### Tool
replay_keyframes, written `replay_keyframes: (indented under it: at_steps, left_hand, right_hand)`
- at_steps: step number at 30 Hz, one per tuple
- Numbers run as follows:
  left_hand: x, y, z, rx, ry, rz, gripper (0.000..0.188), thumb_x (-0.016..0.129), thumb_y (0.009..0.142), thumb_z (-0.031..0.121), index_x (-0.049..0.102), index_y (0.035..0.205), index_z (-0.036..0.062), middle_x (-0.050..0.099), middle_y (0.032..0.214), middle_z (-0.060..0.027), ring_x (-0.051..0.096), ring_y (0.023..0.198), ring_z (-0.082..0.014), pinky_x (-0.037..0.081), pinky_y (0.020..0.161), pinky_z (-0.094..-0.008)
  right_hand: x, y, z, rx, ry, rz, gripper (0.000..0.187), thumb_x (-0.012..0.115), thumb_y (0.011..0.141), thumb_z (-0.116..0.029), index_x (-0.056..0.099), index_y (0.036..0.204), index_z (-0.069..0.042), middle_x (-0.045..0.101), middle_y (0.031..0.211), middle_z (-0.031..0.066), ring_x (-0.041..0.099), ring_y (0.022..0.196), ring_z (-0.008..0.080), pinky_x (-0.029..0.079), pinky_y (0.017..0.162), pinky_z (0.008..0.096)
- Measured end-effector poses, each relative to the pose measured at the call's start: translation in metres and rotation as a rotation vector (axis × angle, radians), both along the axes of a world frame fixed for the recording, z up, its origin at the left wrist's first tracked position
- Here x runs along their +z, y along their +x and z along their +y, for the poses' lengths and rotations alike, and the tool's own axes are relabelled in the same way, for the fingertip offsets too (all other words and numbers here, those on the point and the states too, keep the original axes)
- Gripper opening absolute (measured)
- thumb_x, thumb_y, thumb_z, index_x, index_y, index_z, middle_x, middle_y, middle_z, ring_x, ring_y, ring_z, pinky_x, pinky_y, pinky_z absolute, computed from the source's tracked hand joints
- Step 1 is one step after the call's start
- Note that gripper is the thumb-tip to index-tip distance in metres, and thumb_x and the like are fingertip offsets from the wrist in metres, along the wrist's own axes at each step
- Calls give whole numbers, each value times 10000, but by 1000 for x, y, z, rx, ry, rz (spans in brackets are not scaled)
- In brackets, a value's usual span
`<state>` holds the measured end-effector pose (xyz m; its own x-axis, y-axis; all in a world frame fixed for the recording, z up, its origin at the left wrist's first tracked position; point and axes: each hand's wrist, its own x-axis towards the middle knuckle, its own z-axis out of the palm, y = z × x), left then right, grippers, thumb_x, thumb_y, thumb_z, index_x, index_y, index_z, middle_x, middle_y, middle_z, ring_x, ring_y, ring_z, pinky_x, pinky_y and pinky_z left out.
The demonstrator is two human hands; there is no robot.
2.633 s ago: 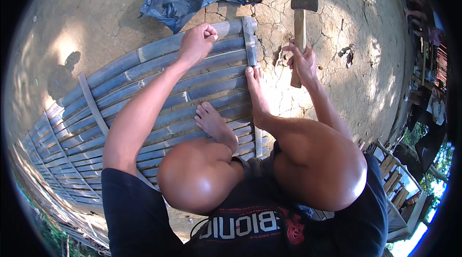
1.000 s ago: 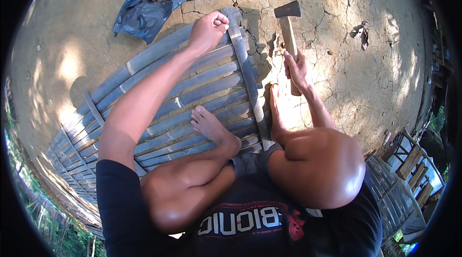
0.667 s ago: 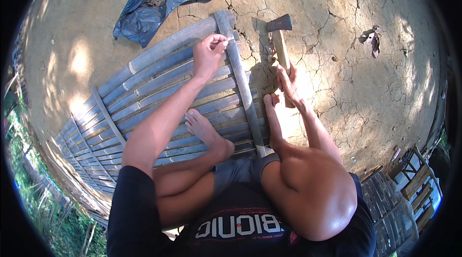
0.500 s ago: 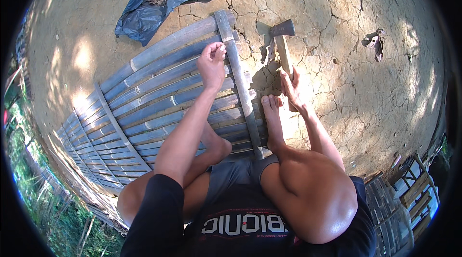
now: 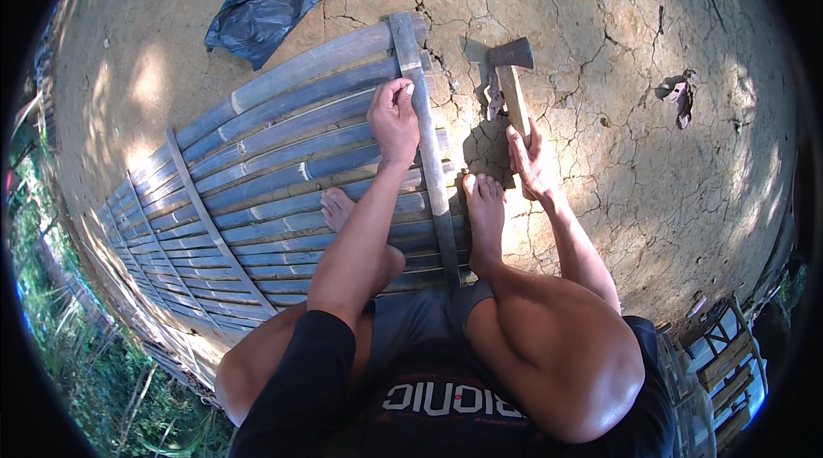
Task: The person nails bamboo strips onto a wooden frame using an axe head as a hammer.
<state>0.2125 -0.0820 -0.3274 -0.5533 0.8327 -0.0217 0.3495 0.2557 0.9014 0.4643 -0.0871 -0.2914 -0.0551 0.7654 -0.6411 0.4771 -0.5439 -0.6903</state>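
Note:
My right hand (image 5: pixel 536 165) is wrapped round the wooden handle of an axe (image 5: pixel 513 94), held over the cracked earth with its dark metal head at the far end. My left hand (image 5: pixel 394 125) hovers over a panel of grey bamboo slats (image 5: pixel 257 168), close to the crosspiece (image 5: pixel 438 179) along its right end. Thumb and fingers are pinched together there; whatever may be between them is too small to make out. My left foot rests on the slats, and my right foot is at the panel's right edge.
A dark plastic bag (image 5: pixel 253 25) with dry brown matter in it lies beyond the panel. Curled dry leaves (image 5: pixel 681 102) lie on the ground at the right. Green plants (image 5: pixel 103 355) fill the lower left, and a wooden slatted structure (image 5: pixel 729 359) stands at the lower right.
My left hand has shifted slightly right, nearer the crosspiece, still pinched. The axe and right hand sit a little further right in view. The view itself has moved slightly, and my left foot now shows.

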Motion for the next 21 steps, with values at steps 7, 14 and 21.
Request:
replay_keyframes:
  at_steps: [7, 14, 21]
  left_hand:
    - [7, 9, 2, 9, 22, 116, 42, 659, 931, 28, 642, 958, 2, 659, 902, -129, 650, 790, -283, 510, 723, -371]
    - [5, 12, 1, 43, 47, 90, 73, 674, 952, 56, 644, 961, -10, 660, 875, -110, 634, 799, -200, 505, 751, -342]
    - [6, 14, 3, 18, 79, 141, 45, 679, 932, 40, 656, 953, 8, 652, 869, -111, 642, 798, -248, 508, 742, -355]
  right_hand:
    - [-7, 3, -4, 99, 41, -123, 496, 558, 1023, -482, 568, 1303, -73, 633, 666, 103, 615, 578, 218, 507, 583, 380]
    - [-20, 8, -23, 115, 132, -139, 632, 534, 1023, -525, 518, 1380, -4, 650, 711, 135, 624, 606, 251, 512, 616, 396]
    - [44, -12, 2, 314, 141, -156, 516, 543, 1041, -420, 505, 1374, -27, 657, 699, 170, 673, 630, 272, 515, 598, 400]
